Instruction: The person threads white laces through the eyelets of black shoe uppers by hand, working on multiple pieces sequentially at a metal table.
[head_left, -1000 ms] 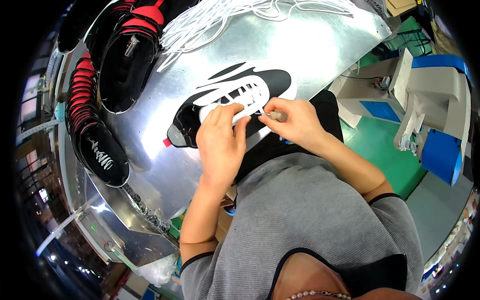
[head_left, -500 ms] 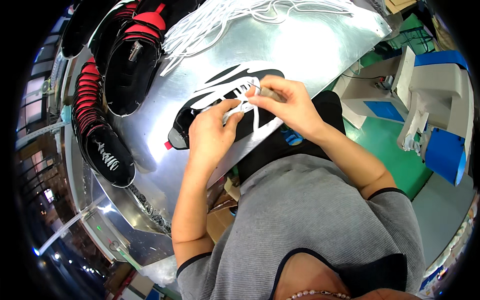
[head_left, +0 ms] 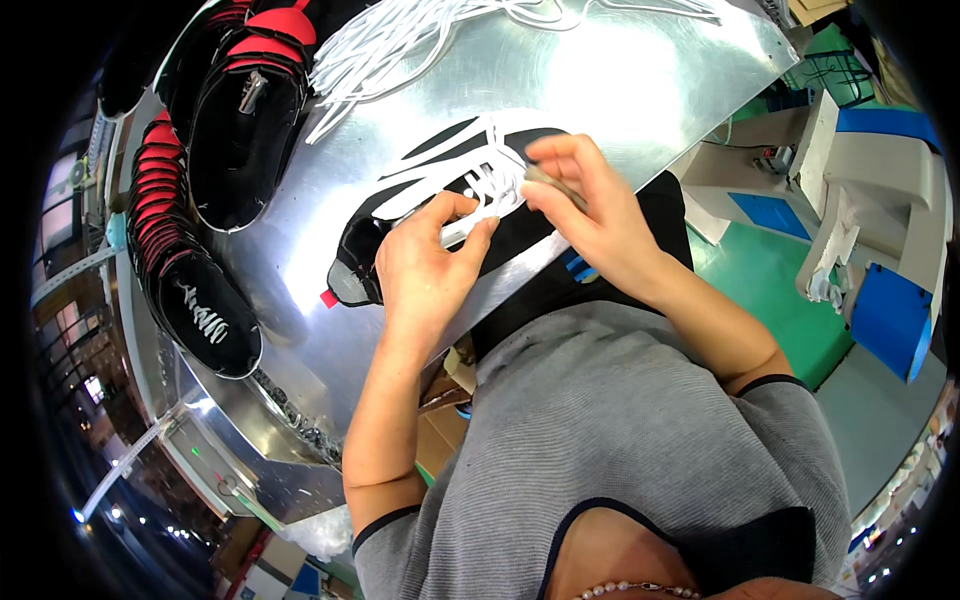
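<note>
A black and white shoe upper (head_left: pixel 400 200) lies on the metal table with its red-tabbed heel toward the left. White shoelace (head_left: pixel 492 135) runs through its eyelets, and one length reaches over the far side. My left hand (head_left: pixel 430 265) is closed, thumb and index finger pinching the upper's white lacing edge. My right hand (head_left: pixel 600 215) is closed around a slim tool with a tan handle (head_left: pixel 558 188), just right of the laced rows. The tool's tip cannot be made out against the laces.
A bundle of white laces (head_left: pixel 380 60) lies at the table's far side. Stacked black shoe uppers with red linings (head_left: pixel 160 200) curve along the left. The shiny metal table (head_left: pixel 640 70) ends in a slanting edge at right, with a beige and blue machine (head_left: pixel 870 170) beyond.
My right hand has drawn slightly right with the tool. The lace that hung over the upper's near side now lies toward the far side. The left hand keeps its pinch.
</note>
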`<state>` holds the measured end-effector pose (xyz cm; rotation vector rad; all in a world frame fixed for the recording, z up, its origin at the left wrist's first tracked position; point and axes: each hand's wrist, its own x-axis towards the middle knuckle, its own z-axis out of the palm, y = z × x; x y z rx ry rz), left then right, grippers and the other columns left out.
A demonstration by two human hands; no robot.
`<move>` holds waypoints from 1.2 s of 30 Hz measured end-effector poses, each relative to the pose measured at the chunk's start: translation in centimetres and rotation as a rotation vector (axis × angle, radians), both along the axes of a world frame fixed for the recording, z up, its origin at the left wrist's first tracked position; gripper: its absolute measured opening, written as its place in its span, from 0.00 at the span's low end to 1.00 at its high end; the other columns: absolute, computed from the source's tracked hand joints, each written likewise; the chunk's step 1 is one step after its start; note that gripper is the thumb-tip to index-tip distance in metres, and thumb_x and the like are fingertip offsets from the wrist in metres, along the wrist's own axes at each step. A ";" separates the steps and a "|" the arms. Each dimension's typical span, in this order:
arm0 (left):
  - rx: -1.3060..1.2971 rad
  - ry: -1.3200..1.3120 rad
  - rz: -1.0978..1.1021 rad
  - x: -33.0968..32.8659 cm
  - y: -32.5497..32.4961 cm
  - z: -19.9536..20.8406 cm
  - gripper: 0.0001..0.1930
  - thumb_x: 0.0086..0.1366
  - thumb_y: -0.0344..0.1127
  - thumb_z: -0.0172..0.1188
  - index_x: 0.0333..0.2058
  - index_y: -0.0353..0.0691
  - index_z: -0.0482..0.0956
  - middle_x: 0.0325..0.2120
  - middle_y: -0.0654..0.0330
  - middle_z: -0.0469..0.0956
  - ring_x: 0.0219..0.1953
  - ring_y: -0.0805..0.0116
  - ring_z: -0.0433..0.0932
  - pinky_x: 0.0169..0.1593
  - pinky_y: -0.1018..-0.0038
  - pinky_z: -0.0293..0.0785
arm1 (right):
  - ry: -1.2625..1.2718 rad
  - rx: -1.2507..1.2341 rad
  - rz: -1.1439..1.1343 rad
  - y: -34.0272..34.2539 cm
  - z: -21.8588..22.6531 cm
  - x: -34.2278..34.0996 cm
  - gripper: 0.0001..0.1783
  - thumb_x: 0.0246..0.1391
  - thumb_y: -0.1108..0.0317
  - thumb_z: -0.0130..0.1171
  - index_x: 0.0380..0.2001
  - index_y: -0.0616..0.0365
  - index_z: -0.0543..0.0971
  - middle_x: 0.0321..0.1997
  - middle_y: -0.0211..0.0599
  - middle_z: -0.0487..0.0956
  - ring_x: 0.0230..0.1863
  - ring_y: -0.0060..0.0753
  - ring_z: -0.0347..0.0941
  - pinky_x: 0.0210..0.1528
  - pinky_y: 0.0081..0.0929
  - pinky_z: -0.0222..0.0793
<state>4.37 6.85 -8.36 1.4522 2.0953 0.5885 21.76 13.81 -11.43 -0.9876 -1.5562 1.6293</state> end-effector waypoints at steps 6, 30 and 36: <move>0.072 -0.002 -0.021 0.1 0.0 -0.2 0.12 0.56 0.41 0.68 0.31 0.40 0.81 0.27 0.53 0.83 0.30 0.54 0.82 0.36 0.66 0.75 | -0.136 0.027 0.174 -2.1 -0.2 2.1 0.08 0.62 0.72 0.56 0.40 0.65 0.72 0.31 0.41 0.82 0.35 0.32 0.81 0.38 0.26 0.74; 0.367 0.094 -0.163 1.4 -1.1 -1.5 0.07 0.55 0.29 0.68 0.32 0.36 0.80 0.25 0.55 0.80 0.25 0.56 0.80 0.31 0.68 0.72 | -0.216 -0.057 0.180 -0.7 -0.9 -0.7 0.10 0.61 0.70 0.55 0.41 0.63 0.67 0.26 0.43 0.81 0.29 0.35 0.79 0.32 0.28 0.71; 0.382 0.257 -0.214 0.9 -2.5 -1.0 0.07 0.55 0.28 0.69 0.30 0.37 0.79 0.25 0.57 0.80 0.26 0.57 0.78 0.31 0.68 0.71 | -0.368 0.146 0.392 0.2 1.2 2.7 0.11 0.60 0.67 0.58 0.43 0.58 0.71 0.25 0.34 0.79 0.22 0.25 0.73 0.27 0.27 0.67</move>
